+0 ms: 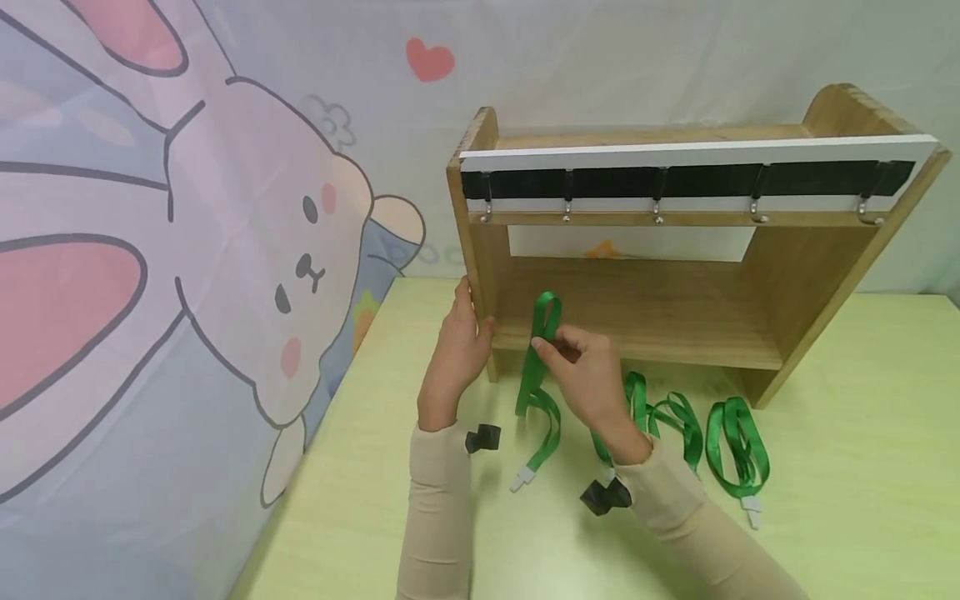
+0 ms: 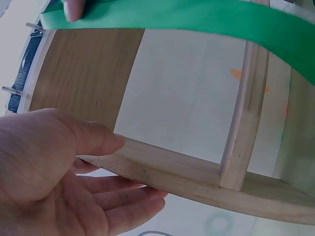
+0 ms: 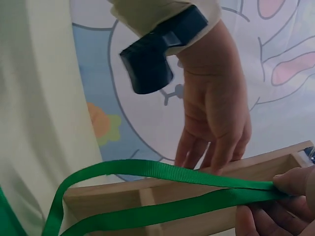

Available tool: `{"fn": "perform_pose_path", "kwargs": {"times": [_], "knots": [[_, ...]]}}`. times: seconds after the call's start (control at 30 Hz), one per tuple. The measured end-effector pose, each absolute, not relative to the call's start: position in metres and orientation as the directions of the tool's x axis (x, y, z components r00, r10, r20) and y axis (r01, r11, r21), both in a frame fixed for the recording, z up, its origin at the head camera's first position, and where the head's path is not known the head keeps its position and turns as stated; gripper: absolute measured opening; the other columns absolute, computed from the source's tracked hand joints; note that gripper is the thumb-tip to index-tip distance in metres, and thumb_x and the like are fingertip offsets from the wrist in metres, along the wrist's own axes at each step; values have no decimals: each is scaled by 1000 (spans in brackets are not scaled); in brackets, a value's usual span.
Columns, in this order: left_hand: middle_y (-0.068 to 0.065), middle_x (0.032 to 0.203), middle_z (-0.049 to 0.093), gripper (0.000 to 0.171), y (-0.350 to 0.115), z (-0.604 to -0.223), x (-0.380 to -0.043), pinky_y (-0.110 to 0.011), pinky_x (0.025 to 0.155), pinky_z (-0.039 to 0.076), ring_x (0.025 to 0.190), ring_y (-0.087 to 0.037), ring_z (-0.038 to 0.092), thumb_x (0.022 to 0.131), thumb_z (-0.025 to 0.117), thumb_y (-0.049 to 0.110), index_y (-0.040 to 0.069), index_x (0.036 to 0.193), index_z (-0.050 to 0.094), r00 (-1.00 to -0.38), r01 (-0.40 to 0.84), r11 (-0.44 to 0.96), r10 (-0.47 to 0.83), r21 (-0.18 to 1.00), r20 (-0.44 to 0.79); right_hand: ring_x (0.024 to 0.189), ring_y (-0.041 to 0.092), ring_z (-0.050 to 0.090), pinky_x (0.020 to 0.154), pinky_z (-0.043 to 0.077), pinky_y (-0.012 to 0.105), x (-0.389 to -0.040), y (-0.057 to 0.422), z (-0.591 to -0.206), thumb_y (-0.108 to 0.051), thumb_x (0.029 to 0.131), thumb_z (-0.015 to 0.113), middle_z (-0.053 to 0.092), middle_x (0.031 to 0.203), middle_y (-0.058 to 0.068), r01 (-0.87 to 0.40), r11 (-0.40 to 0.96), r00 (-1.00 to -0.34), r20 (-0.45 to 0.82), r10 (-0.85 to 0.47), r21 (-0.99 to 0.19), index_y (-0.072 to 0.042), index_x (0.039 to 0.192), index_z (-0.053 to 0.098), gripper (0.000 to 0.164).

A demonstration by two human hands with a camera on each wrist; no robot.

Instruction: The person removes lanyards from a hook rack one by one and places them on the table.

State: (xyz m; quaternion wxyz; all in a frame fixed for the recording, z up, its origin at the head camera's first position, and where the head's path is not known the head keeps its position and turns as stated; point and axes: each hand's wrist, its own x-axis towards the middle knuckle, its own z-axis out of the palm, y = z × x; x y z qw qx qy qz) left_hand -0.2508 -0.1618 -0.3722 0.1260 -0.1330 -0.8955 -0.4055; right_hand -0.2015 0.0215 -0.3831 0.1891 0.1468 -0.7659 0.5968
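My right hand (image 1: 592, 375) pinches a green lanyard (image 1: 529, 379) between thumb and fingers, with a loop sticking up above the grip. The lanyard's lower end hangs down to a white plastic clip (image 1: 523, 477). In the right wrist view the two strap strands (image 3: 147, 168) run out from between the fingertips. My left hand (image 1: 457, 354) holds the left side panel (image 2: 162, 172) of a wooden shelf (image 1: 637, 308), thumb on one face and fingers on the other. In the left wrist view, the green strap (image 2: 172, 15) stretches across the top, close to a hook.
Along the shelf's upper front, a white strip (image 1: 697, 154) with black tape carries several metal hooks (image 1: 657, 208). More green lanyards (image 1: 738, 450) lie on the pale table (image 1: 862, 500) before the shelf. A cartoon rabbit backdrop (image 1: 247, 208) stands behind and to the left.
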Motion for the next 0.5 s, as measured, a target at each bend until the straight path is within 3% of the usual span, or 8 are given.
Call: {"fn": "perform_pose_path", "kwargs": {"times": [0.5], "knots": [[-32,149,40,71,-163,-374,-252,-53,102,46,130,-44,50,100,56,0,-8,156,12,-925,359,622,142,696,351,68,21,68,62,52,28,-203,25,-414,-7,92,73,73,76,8,-432,328,-893,449,-24,-840,1,86,77,11]]}}
